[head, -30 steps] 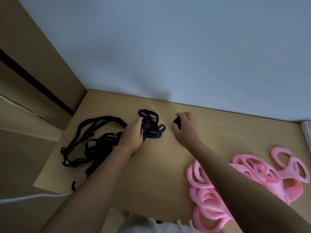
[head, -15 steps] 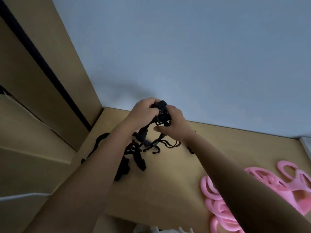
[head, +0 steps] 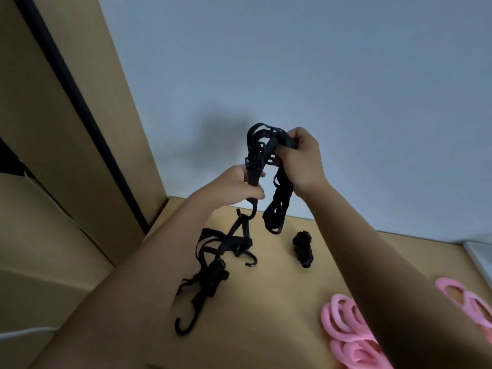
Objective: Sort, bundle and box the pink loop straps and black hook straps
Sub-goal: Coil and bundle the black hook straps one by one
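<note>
— Where are the black hook straps [head: 262, 166] right now?

— Up in the air above the tabletop [head: 279, 302], held between both hands. The right hand [head: 298, 158] grips the top of the tangle, its fingers curled shut around the folded loops. The left hand [head: 237, 186] sits just below and to the left of it, fingers pinched on a single strand.

— Which way does the bunch run?

— Its long axis is close to upright. It starts at the right hand, passes down through the left hand, and trails toward the tabletop. One hook [head: 251, 259] hangs low, and another hook [head: 183, 324] ends the lowest strand, nearer the person; I can't tell whether either touches the wood.

— So what does the next move depend on?

— I'd say on that vertical line. The loose tail lies straight below the left hand, so that hand is the nearer one to slide down and gather it, while the right keeps the top. The hooks point back upward and could snag the webbing.

— Anything else on the tabletop?

— A small rolled black bundle [head: 303, 249] lies just right of the dangling straps. The pink loop straps [head: 343, 323] lie well apart from it, at the near right corner, partly behind the right forearm.
</note>
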The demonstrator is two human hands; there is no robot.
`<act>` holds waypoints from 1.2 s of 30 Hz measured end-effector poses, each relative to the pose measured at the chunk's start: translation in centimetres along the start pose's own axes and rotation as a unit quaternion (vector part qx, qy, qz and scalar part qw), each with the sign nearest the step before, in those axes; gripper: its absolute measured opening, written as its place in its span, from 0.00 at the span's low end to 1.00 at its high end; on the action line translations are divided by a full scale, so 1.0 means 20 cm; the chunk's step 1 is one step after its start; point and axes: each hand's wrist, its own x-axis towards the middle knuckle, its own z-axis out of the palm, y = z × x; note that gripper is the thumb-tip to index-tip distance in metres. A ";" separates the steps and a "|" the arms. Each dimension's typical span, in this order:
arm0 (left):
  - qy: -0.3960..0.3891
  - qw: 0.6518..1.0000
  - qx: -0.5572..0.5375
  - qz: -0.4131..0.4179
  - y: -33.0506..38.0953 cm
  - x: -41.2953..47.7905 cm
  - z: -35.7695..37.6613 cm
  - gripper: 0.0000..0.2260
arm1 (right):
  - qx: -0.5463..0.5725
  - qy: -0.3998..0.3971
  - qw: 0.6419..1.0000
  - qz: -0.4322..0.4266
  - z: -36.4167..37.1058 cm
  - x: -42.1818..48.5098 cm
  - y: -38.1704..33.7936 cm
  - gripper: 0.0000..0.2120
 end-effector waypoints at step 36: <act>0.014 0.994 -0.075 -0.084 0.00 -0.06 0.03 0.13 | 0.027 -0.181 0.978 0.099 0.03 -0.35 0.35 0.12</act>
